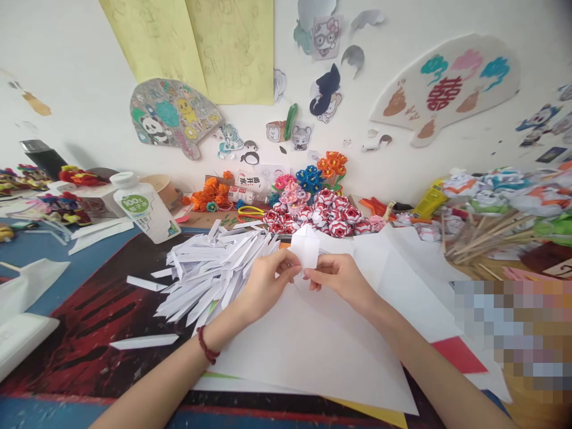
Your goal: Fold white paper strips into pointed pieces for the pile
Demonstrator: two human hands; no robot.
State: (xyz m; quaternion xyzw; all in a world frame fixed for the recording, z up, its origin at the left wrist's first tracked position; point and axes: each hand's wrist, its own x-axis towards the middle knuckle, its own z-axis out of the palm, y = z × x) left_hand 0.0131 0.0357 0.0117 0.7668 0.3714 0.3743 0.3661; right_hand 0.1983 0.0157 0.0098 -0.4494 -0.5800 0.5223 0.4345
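A small folded piece of white paper [305, 245] with a pointed top stands upright between my hands, above large white sheets [313, 345]. My left hand [274, 280] pinches its lower left side between thumb and fingers. On the lower right side, my right hand [337, 277] has its thumb and curled fingers closed on the same paper. The fingertips of both hands nearly meet at its bottom edge. Left of my left hand lies a heap of folded white paper strips [214, 268], with a single strip [143, 341] apart from it.
Behind the hands are red-and-white paper flowers [333, 214] and blue flowers [309, 177]. A white bottle [143, 208] stands at the back left. Wooden sticks [487, 235] and crumpled paper flowers [536, 193] are at the right. A black thermos [42, 158] stands far left.
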